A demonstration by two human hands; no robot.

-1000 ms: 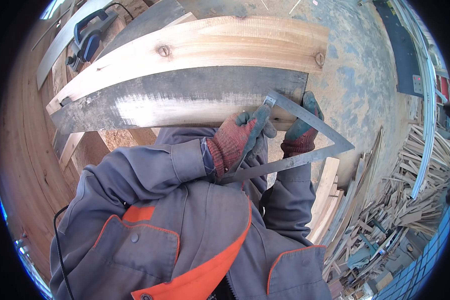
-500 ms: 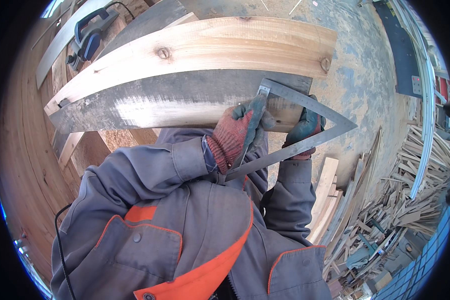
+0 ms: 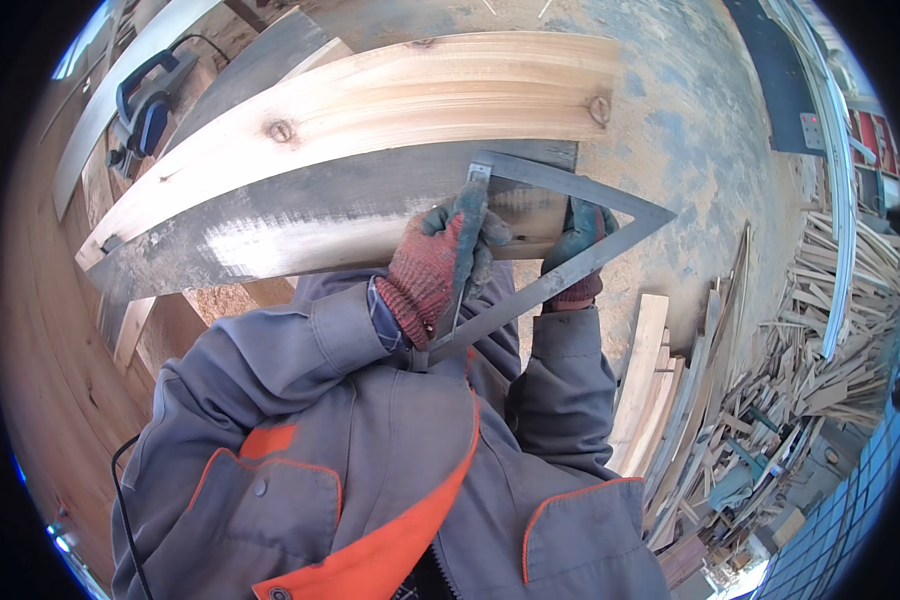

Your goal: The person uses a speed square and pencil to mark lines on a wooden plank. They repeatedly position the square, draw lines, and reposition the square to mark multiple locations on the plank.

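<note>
My left hand (image 3: 436,262), in a red glove with a grey-green coating, is closed round the thick side of a metal triangle square (image 3: 550,292). One arm of the square lies across a board with a grey-stained face (image 3: 350,195); its sharp corner juts past the board's right end. Gloved likewise, my right hand (image 3: 578,243) is at that end, its fingers curled against the edge. The square's blade covers part of it. Beyond the grey board lies a pale, knotted wooden board (image 3: 390,95).
An electric hand planer (image 3: 150,105) with a black cord rests on boards at the upper left. Long wood strips (image 3: 642,365) lie right of my arm. Farther right is a heap of offcuts (image 3: 830,330) beside long metal rails (image 3: 842,210). Sawdust and blue-grey patches mark the floor (image 3: 685,130).
The whole scene has shifted a little left in the picture, as the view turned. Both hands keep their places on the square and the board.
</note>
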